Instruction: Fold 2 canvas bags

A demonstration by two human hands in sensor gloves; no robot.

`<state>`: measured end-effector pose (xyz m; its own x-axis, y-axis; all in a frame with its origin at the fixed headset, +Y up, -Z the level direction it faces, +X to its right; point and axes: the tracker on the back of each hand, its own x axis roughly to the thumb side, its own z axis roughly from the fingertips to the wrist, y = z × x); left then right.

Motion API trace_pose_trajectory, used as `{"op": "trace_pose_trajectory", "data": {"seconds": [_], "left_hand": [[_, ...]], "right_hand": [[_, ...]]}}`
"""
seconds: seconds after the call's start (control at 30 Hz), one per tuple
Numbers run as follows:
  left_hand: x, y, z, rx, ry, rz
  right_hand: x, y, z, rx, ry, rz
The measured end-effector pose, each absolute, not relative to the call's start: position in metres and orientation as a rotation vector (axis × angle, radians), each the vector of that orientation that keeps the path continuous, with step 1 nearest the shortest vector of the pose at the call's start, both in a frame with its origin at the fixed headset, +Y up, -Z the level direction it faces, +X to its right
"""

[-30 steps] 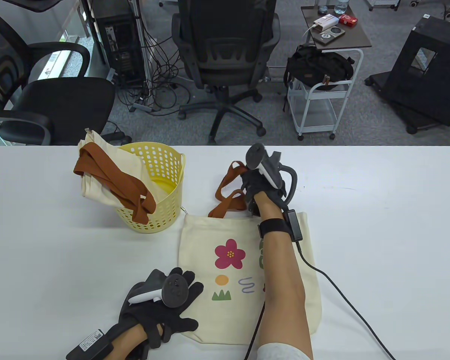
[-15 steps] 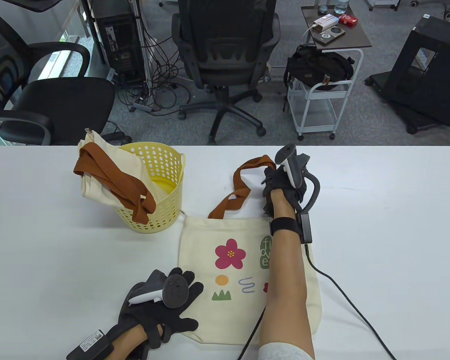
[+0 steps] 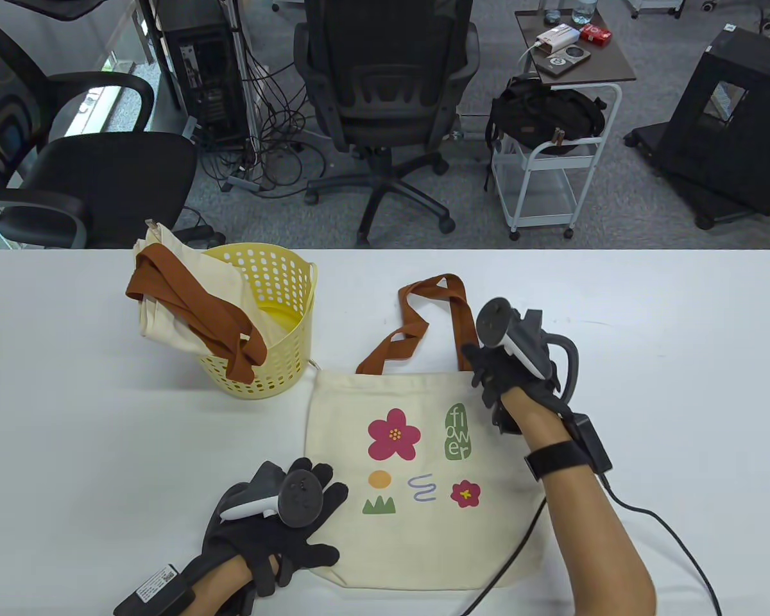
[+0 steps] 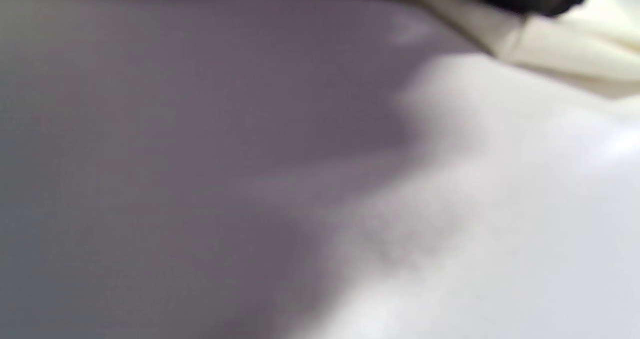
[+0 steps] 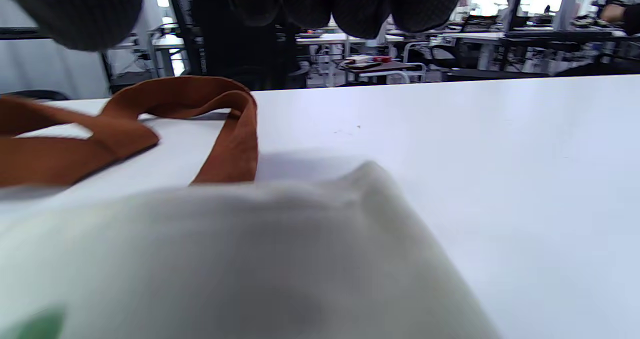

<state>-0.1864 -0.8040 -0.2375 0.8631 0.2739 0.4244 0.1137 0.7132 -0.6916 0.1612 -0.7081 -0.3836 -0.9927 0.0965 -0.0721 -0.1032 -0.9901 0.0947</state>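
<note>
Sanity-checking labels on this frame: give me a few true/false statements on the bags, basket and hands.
1. The flower-print bag lies flat on the table. True.
2. The left hand rests on that bag's lower left corner. True.
3. The yellow basket is empty. False: a second canvas bag with brown straps hangs out of it.
4. The right hand is inside the basket. False: it is at the flat bag's upper right corner.
5. The brown handles are tucked under the bag. False: they lie on the table beyond its top edge.

Printed cream canvas bag (image 3: 417, 475) flat, unfolded — second bag (image 3: 186, 301) draped over basket (image 3: 289, 359)
</note>
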Motion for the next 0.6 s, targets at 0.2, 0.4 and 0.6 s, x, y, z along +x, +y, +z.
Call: {"op": "trace_pose_trajectory", "data": {"seconds": [0.2,0.4,0.6], "left_hand": [[-0.186,-0.803,-0.237,-0.774,-0.535,0.086],[-0.185,-0.801,-0.236,-0.765,-0.535,0.078],[-0.184,-0.798,-0.235,-0.745,-0.541,0.064]], "right_hand": [[0.173,-0.725,-0.293,0.398,0.282,2.985],[0.188,-0.75,-0.234,0.642,0.455,2.951],[0.205,-0.77,-0.211,0.78,0.701,2.849]]}}
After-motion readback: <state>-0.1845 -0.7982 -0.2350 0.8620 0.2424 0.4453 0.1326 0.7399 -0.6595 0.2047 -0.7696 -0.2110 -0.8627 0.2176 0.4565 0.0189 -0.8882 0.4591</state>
